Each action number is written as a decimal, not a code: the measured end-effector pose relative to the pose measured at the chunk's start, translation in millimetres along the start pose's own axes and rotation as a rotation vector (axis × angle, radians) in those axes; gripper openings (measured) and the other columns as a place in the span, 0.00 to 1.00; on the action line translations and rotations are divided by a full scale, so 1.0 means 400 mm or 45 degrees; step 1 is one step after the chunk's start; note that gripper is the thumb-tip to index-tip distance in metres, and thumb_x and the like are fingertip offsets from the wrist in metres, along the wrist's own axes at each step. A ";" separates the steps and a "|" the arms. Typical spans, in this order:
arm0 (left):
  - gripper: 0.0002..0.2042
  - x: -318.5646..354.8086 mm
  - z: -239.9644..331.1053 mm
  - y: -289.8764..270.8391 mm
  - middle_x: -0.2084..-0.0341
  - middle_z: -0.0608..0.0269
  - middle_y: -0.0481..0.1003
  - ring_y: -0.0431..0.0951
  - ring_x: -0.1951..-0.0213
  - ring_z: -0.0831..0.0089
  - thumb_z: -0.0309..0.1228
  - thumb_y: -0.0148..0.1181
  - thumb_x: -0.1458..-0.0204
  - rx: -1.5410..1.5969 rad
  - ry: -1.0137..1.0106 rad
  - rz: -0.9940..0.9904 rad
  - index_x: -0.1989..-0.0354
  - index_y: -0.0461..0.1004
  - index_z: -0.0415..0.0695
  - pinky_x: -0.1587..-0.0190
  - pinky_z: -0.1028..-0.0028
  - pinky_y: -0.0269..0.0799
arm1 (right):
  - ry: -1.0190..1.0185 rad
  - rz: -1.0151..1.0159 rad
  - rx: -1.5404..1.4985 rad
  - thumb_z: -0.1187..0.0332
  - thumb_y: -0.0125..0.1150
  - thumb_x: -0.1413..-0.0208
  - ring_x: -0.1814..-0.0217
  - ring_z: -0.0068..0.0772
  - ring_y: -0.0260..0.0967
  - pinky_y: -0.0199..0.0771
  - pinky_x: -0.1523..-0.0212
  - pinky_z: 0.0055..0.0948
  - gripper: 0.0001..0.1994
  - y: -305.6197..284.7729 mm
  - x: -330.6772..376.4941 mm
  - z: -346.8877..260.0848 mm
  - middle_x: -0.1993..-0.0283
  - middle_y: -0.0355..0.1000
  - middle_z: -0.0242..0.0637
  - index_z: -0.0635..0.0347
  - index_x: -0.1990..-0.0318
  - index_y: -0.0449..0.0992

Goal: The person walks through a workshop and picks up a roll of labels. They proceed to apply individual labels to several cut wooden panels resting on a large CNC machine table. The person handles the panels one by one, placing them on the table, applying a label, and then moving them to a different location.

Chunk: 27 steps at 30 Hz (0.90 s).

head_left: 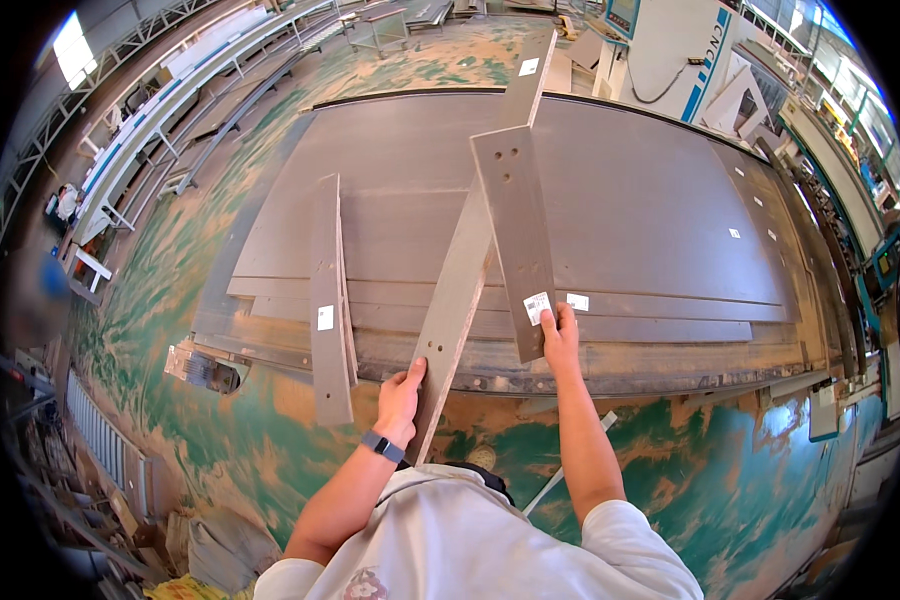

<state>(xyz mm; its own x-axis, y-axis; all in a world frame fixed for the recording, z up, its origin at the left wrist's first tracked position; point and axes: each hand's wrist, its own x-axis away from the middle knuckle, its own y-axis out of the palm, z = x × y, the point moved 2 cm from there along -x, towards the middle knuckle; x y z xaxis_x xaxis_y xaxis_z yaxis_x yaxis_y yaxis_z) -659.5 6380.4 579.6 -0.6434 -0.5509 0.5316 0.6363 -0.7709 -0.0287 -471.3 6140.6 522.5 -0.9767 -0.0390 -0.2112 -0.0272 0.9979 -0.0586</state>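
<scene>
My left hand (pixel 400 403) is closed on the near part of a long grey board (pixel 457 275), which slants away from my waist toward the far edge of the machine bed. A shorter grey board (pixel 518 230) with drilled holes and a white label is gripped at its near end by my right hand (pixel 561 338). It crosses over the long board, hiding part of it. Left of my left hand, narrow boards (pixel 327 265) lie stacked over the near edge of the bed, with a label on the top one. Large grey panels (pixel 650 200) cover the bed beneath the boards.
A white machine cabinet (pixel 670 60) with a hanging cable stands at the far right. Roller conveyor rails (pixel 160 150) run along the left. Dust lies over the green floor (pixel 710 500). A metal fixture (pixel 205 370) juts out at the bed's near left corner.
</scene>
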 end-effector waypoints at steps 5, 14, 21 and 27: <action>0.24 -0.028 -0.018 -0.003 0.77 0.69 0.69 0.64 0.72 0.79 0.51 0.63 0.47 -0.040 0.125 0.065 0.74 0.75 0.39 0.67 0.75 0.61 | 0.642 0.006 -0.725 0.52 0.56 0.37 0.54 0.23 0.64 0.64 0.50 0.27 0.20 0.133 0.050 -0.037 0.58 0.70 0.30 0.61 0.51 0.68; 0.26 -0.068 -0.021 -0.046 0.83 0.73 0.61 0.57 0.76 0.79 0.53 0.62 0.47 -0.105 0.276 0.119 0.81 0.66 0.42 0.73 0.72 0.55 | 0.737 -0.055 -0.910 0.58 0.59 0.38 0.50 0.25 0.67 0.68 0.49 0.32 0.21 0.168 0.089 -0.048 0.52 0.69 0.32 0.61 0.45 0.65; 0.29 -0.063 -0.056 -0.056 0.83 0.67 0.65 0.61 0.76 0.75 0.58 0.60 0.48 -0.304 0.206 0.187 0.79 0.69 0.40 0.71 0.68 0.60 | 0.331 -0.110 -0.857 0.60 0.53 0.34 0.46 0.23 0.62 0.61 0.42 0.27 0.21 0.157 0.076 -0.081 0.47 0.67 0.31 0.63 0.41 0.61; 0.30 -0.037 -0.065 -0.055 0.79 0.57 0.74 0.72 0.72 0.68 0.60 0.58 0.49 -0.438 0.144 0.213 0.74 0.75 0.36 0.66 0.65 0.66 | 0.200 0.041 -0.614 0.59 0.54 0.35 0.50 0.21 0.64 0.63 0.46 0.24 0.21 0.185 0.032 -0.154 0.50 0.70 0.30 0.66 0.42 0.68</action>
<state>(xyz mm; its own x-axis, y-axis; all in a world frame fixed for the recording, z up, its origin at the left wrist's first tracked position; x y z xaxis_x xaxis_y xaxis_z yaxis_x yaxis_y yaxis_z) -674.8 6397.2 550.4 -0.5978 -0.6949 0.3998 0.5690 -0.7191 -0.3990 -499.0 6217.1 575.4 -0.9979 -0.0369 -0.0537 -0.0558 0.9100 0.4108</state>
